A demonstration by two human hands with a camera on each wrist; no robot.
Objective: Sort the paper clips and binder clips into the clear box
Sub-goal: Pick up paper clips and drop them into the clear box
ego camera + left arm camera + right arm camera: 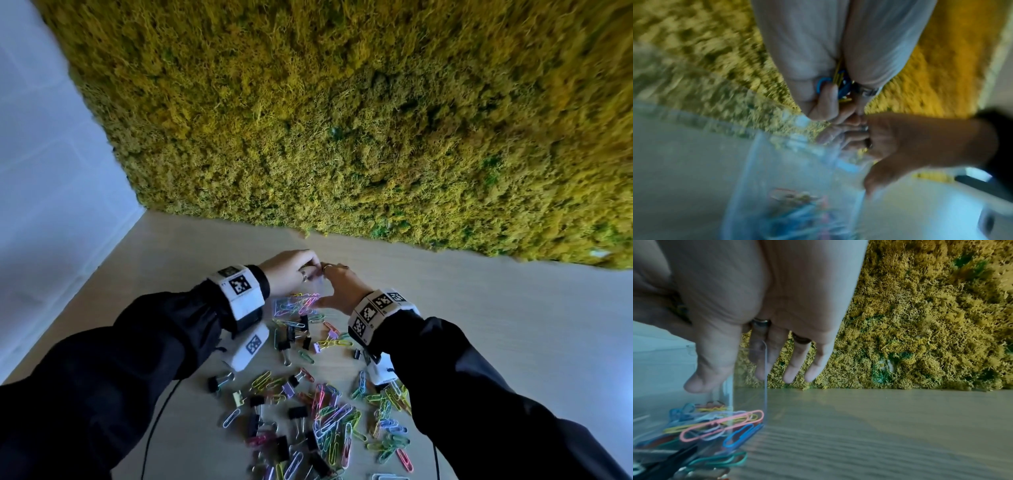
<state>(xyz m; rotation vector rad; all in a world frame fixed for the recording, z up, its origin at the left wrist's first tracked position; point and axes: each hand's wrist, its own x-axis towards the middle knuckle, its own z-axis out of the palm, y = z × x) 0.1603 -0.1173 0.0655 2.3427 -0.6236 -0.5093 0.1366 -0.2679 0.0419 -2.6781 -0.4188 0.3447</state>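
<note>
Head view: black sleeves (113, 370) fill lower left and lower right corners. Between them, loose paper clips (334, 416) and black binder clips (297, 413) scattered over pale wooden table (496, 308), lower centre. Above the scatter, clear box (295, 304) seen at centre, coloured clips inside. Left hand (291, 265) curled above the box, fingertips bunched; right hand (337, 286) at the box's right side, thumb against it. Yellow-green moss wall (342, 120) across upper frame.

Left wrist view, blurred: left hand (828, 91) at top centre, fingers pinched round blue and yellow paper clips (840, 84). Right hand (910, 142) at centre right, fingers over the box rim. Clear box (760, 170) at lower centre, clips at its bottom.

Right wrist view: right hand (748, 308) at upper left, fingers straight and spread, thumb on the near wall of the clear box (748, 399). Pink, blue, yellow paper clips (721, 425) inside, lower left. Contact of the other fingers with the box: cannot tell.
</note>
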